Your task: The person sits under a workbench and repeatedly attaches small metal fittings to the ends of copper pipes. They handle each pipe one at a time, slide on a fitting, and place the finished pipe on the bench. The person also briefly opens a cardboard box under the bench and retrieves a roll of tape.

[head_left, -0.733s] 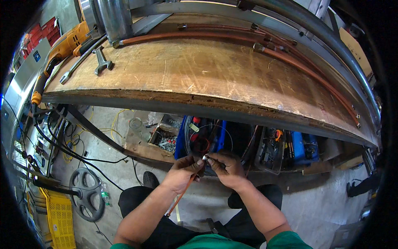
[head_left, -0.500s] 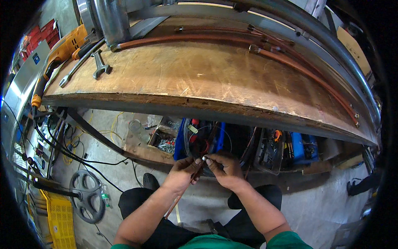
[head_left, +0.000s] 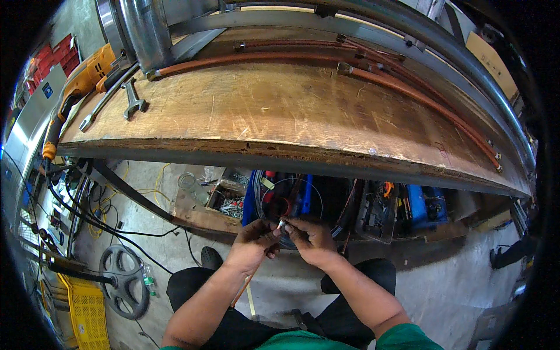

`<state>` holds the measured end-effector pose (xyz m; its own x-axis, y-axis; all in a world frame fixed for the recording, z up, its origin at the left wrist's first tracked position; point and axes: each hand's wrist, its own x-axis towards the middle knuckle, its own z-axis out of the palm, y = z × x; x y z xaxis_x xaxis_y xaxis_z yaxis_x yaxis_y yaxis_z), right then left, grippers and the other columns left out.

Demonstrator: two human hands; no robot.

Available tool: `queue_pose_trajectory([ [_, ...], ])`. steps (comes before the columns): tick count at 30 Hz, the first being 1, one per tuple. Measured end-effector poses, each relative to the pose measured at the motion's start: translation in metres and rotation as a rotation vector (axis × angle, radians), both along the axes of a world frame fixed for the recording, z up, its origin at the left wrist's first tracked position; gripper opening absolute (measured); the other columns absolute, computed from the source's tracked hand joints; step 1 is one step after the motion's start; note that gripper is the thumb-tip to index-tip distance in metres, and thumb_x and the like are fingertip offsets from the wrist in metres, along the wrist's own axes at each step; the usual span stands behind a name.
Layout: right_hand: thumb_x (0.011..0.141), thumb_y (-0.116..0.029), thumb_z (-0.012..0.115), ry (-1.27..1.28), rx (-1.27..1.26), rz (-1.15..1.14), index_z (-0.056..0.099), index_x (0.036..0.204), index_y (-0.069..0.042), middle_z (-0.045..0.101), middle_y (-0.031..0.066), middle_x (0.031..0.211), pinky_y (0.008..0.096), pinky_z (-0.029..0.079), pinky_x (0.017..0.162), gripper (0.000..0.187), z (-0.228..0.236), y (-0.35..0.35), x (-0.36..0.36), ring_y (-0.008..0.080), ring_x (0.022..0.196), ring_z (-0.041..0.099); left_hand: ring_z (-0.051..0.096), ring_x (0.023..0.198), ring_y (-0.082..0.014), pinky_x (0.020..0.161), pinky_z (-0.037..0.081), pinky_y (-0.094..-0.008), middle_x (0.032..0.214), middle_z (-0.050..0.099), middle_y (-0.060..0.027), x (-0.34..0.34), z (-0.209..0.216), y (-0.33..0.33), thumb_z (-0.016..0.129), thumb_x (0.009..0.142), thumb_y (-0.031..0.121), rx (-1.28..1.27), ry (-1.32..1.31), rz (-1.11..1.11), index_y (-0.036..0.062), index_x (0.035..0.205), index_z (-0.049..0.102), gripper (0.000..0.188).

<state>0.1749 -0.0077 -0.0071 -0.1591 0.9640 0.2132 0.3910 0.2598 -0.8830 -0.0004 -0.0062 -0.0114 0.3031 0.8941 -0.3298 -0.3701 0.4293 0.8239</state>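
My left hand (head_left: 249,244) is closed around a thin copper-coloured tube (head_left: 239,293), whose lower end slants out below the wrist toward my lap. Right beside it, my right hand (head_left: 313,240) pinches a small pale, shiny end piece (head_left: 281,223) between thumb and fingers. Both hands meet in front of the bench's lower shelf, fingertips almost touching. The fingers cover most of the tube's upper end, so how the pale piece sits on it cannot be made out.
Several copper-coloured tubes (head_left: 402,87) with end fittings lie on the wooden bench (head_left: 245,111). An open-end wrench (head_left: 133,102) and an orange power tool (head_left: 87,79) lie at the left. Below are a blue bin (head_left: 253,198), a screw box (head_left: 228,201) and a handwheel (head_left: 122,282).
The bench and its things sit slightly further left in the picture. My hands stay together on the tube and the small end piece, with only slight finger movement.
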Motion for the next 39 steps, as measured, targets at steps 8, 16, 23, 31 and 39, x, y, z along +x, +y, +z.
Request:
queue_pose_trajectory([
  [8, 0.090, -0.013, 0.063, 0.010, 0.021, -0.012, 0.068, 0.109, -0.005, 0.069, 0.0116, 0.090, 0.0284, 0.050, 0.074, 0.021, 0.003, 0.000, -0.002, 0.0196, 0.082, 0.066, 0.056, 0.059, -0.0133, 0.049, 0.042, -0.0243, 0.075, 0.059, -0.0039, -0.002, 0.004, 0.001, 0.062, 0.092, 0.015, -0.004, 0.048, -0.027, 0.0042, 0.095, 0.058, 0.012],
  [16, 0.089, -0.007, 0.061, -0.016, 0.072, -0.032, 0.068, 0.109, -0.006, 0.067, 0.0112, 0.090, 0.0278, 0.050, 0.073, 0.021, 0.005, -0.001, -0.004, 0.0193, 0.081, 0.066, 0.055, 0.058, -0.0089, 0.048, 0.041, -0.0206, 0.078, 0.058, -0.0008, -0.006, 0.002, -0.001, 0.066, 0.090, 0.019, 0.025, 0.051, -0.068, 0.0078, 0.095, 0.057, 0.016],
  [23, 0.089, -0.008, 0.062, 0.032, 0.037, -0.019, 0.068, 0.107, -0.006, 0.065, 0.0100, 0.084, 0.0286, 0.048, 0.068, 0.019, 0.001, -0.002, -0.003, 0.0170, 0.075, 0.061, 0.055, 0.058, -0.0113, 0.050, 0.043, -0.0232, 0.077, 0.060, -0.0021, 0.000, 0.003, 0.000, 0.064, 0.091, 0.016, 0.000, 0.011, -0.008, 0.0050, 0.092, 0.059, 0.012],
  [31, 0.087, -0.015, 0.066, -0.001, 0.082, -0.047, 0.068, 0.108, -0.008, 0.070, 0.0132, 0.097, 0.0322, 0.052, 0.075, 0.022, -0.003, 0.001, -0.003, 0.0248, 0.087, 0.068, 0.054, 0.055, -0.0098, 0.047, 0.040, -0.0211, 0.076, 0.060, -0.0022, 0.000, 0.015, 0.000, 0.063, 0.092, 0.018, -0.039, 0.067, -0.015, 0.0064, 0.093, 0.059, 0.012],
  [39, 0.087, -0.014, 0.065, -0.076, 0.199, -0.029, 0.068, 0.107, -0.006, 0.068, 0.0133, 0.093, 0.0347, 0.051, 0.074, 0.021, 0.007, 0.002, 0.000, 0.0282, 0.083, 0.065, 0.057, 0.058, -0.0100, 0.048, 0.041, -0.0213, 0.075, 0.060, -0.0017, 0.001, 0.011, -0.002, 0.065, 0.091, 0.020, 0.076, 0.082, -0.057, 0.0065, 0.095, 0.058, 0.016],
])
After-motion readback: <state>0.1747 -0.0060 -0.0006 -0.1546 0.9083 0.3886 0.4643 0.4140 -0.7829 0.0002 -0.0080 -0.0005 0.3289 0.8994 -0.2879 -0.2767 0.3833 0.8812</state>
